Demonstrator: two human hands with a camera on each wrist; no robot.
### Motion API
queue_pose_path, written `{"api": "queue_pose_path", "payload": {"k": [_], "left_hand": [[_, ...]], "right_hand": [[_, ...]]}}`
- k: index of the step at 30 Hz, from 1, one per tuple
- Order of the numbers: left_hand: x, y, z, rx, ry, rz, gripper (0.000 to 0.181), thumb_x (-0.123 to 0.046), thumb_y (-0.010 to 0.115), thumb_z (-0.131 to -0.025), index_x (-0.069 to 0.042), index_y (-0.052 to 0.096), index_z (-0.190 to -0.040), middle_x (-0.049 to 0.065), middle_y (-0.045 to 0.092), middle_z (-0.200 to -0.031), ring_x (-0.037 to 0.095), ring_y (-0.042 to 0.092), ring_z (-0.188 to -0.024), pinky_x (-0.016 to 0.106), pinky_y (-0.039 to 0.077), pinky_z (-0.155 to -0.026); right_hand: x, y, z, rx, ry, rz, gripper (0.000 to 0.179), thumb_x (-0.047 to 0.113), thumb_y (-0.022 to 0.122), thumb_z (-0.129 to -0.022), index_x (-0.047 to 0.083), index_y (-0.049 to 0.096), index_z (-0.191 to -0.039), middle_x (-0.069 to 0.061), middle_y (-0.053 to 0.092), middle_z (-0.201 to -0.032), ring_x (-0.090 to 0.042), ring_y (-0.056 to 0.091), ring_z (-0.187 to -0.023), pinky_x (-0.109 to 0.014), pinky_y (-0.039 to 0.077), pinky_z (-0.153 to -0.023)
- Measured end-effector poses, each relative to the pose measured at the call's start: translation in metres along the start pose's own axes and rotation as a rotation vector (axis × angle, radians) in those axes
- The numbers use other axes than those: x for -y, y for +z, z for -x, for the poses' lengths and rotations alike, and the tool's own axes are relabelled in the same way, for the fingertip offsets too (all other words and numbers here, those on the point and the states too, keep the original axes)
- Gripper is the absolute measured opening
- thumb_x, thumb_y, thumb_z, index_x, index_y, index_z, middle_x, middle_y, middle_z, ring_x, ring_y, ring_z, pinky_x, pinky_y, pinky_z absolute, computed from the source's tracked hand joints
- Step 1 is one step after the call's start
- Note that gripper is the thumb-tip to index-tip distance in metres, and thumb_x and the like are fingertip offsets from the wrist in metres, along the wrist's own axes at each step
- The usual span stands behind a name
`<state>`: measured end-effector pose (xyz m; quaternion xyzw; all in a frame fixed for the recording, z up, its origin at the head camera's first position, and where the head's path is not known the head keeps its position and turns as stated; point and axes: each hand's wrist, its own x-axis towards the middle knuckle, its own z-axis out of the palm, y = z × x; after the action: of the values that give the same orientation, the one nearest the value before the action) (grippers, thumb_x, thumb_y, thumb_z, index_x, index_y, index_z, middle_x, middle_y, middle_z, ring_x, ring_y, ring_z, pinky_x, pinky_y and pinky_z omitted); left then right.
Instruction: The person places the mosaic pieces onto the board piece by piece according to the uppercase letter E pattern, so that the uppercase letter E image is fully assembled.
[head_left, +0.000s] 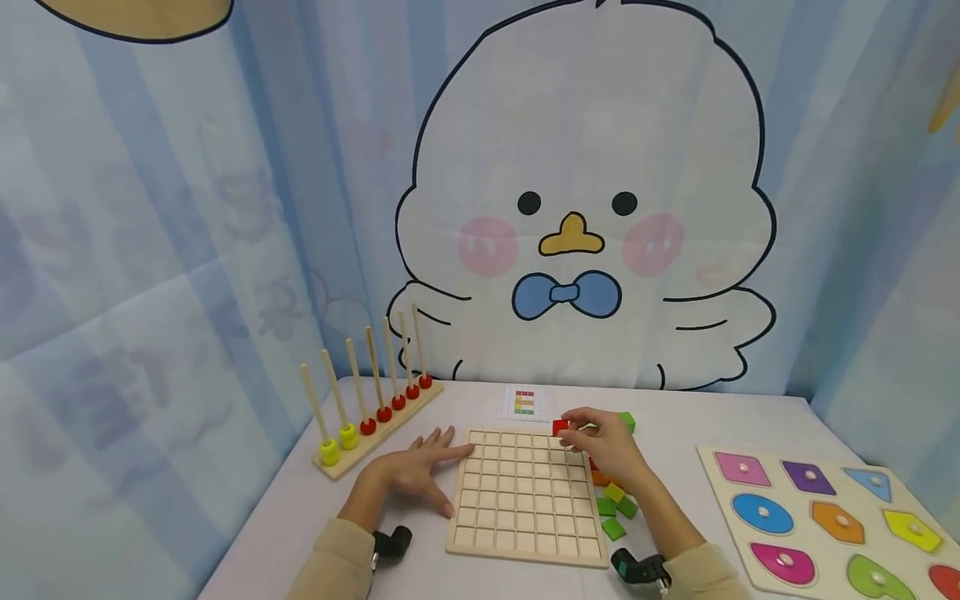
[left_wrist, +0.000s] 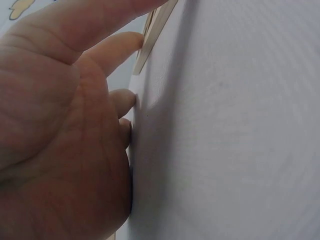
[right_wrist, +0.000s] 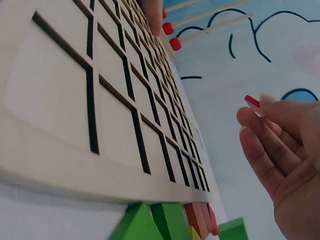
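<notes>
R hand (head_left: 611,446) is pinching a red block (right_wrist: 253,104) nr the wooden board (head_left: 527,503), L hand (head_left: 411,469) spread w/ thumb @ its left edge, green blocks (head_left: 606,507) just beside its right.

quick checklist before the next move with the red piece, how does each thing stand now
1. Red piece gripped: ok, the right hand pinches it.
2. Grid board steadied: ok, the left hand touches its left edge.
3. Squares free: ok where visible; no pieces show in them.
4. Card in view: ok, uncovered beyond the board.
5. Red piece lined up with a square: cannot tell; it is held in the air near the far right corner.
</notes>
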<state>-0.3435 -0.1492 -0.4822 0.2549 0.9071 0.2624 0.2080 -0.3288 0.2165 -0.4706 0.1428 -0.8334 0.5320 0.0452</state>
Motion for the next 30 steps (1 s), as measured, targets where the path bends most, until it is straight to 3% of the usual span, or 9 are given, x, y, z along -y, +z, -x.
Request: {"api": "queue_pose_path", "payload": {"k": [3, 7, 10, 16, 21, 30], "left_hand": [[-0.003, -0.001, 0.0, -0.001, 0.006, -0.001, 0.107, -0.039, 0.095, -0.071, -0.036, 0.038, -0.161, 0.012, 0.001, -0.177, 0.036, -0.009, -0.163, 0.057, -0.004, -0.131], [-0.005, 0.0, 0.001, -0.001, -0.007, 0.001, 0.108, -0.038, 0.095, -0.071, -0.035, 0.038, -0.162, 0.011, 0.001, -0.177, 0.036, -0.009, -0.163, 0.057, -0.004, -0.131], [-0.005, 0.001, 0.002, -0.002, -0.013, -0.002, 0.108, -0.037, 0.096, -0.071, -0.034, 0.038, -0.162, 0.011, 0.001, -0.177, 0.036, -0.008, -0.163, 0.057, -0.004, -0.131], [-0.005, 0.0, 0.002, 0.003, -0.02, 0.001, 0.107, -0.04, 0.095, -0.071, -0.037, 0.038, -0.161, 0.01, 0.001, -0.177, 0.036, -0.009, -0.163, 0.057, -0.004, -0.131], [-0.001, -0.001, 0.001, -0.002, -0.009, -0.003, 0.108, -0.041, 0.095, -0.071, -0.039, 0.037, -0.161, 0.009, 0.0, -0.177, 0.035, -0.009, -0.163, 0.056, -0.005, -0.131], [0.001, 0.0, 0.0, 0.007, -0.003, 0.01, 0.108, -0.041, 0.095, -0.071, -0.037, 0.036, -0.162, 0.01, 0.0, -0.177, 0.036, -0.01, -0.163, 0.057, -0.005, -0.131]], "right_hand": [[0.003, 0.008, -0.006, 0.032, -0.013, 0.02, 0.032, 0.021, 0.077, -0.095, 0.001, 0.072, -0.119, -0.015, 0.075, -0.1, -0.029, 0.077, -0.088, -0.024, 0.062, -0.077], [0.008, 0.023, -0.014, 0.082, -0.027, 0.022, 0.028, 0.021, 0.077, -0.095, 0.001, 0.074, -0.113, -0.014, 0.075, -0.093, -0.035, 0.076, -0.085, -0.036, 0.064, -0.076], [0.013, 0.033, -0.019, 0.103, -0.041, 0.041, 0.025, 0.019, 0.078, -0.094, 0.001, 0.075, -0.112, -0.007, 0.073, -0.089, -0.031, 0.074, -0.082, -0.042, 0.064, -0.074], [0.021, 0.05, -0.032, 0.159, -0.073, 0.141, 0.023, 0.02, 0.078, -0.093, 0.005, 0.077, -0.111, -0.003, 0.072, -0.088, -0.016, 0.065, -0.078, -0.026, 0.055, -0.067], [0.021, 0.062, -0.037, 0.171, -0.074, 0.224, 0.023, 0.021, 0.079, -0.093, 0.006, 0.078, -0.11, 0.001, 0.069, -0.088, -0.012, 0.058, -0.077, -0.026, 0.051, -0.068], [0.013, 0.071, -0.039, 0.199, -0.037, 0.328, 0.019, 0.019, 0.083, -0.089, 0.007, 0.079, -0.104, 0.003, 0.071, -0.087, -0.012, 0.059, -0.079, -0.028, 0.052, -0.073]]}}
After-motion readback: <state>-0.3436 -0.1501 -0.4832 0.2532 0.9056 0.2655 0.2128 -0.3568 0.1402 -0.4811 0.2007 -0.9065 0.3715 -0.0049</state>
